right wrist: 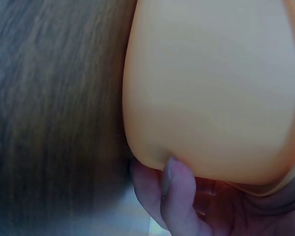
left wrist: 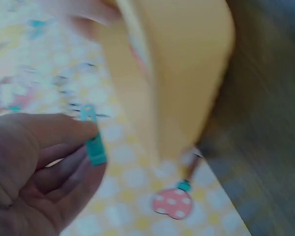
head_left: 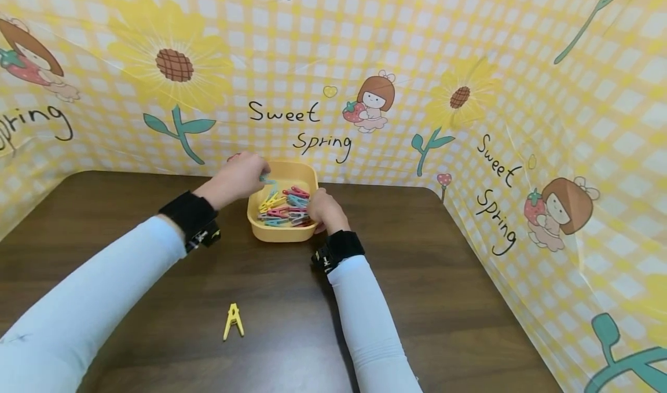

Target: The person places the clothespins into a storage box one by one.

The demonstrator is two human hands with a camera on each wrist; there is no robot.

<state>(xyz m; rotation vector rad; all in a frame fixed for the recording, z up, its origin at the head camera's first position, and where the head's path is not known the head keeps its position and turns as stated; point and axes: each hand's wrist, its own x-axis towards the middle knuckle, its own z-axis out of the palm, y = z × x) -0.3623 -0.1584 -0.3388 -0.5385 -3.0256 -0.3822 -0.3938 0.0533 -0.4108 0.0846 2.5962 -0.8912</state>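
Note:
A yellow plastic basin (head_left: 283, 235) stands at the back of the table, with several coloured clothespins (head_left: 283, 212) piled in it. Over its left rim, my left hand (head_left: 239, 176) pinches a teal clothespin (left wrist: 93, 140) between thumb and fingers; the left wrist view shows it held clear of the basin's wall. My right hand (head_left: 328, 209) grips the basin's right side, and its fingers (right wrist: 179, 196) curl against the outer wall in the right wrist view. What the rest of that hand touches inside the rim is partly hidden.
A single yellow clothespin (head_left: 233, 319) lies on the dark wooden table (head_left: 443, 300), nearer the front and left of the right forearm. A yellow checked cloth (head_left: 385, 155) with printed flowers and figures rises along the back and right table edges.

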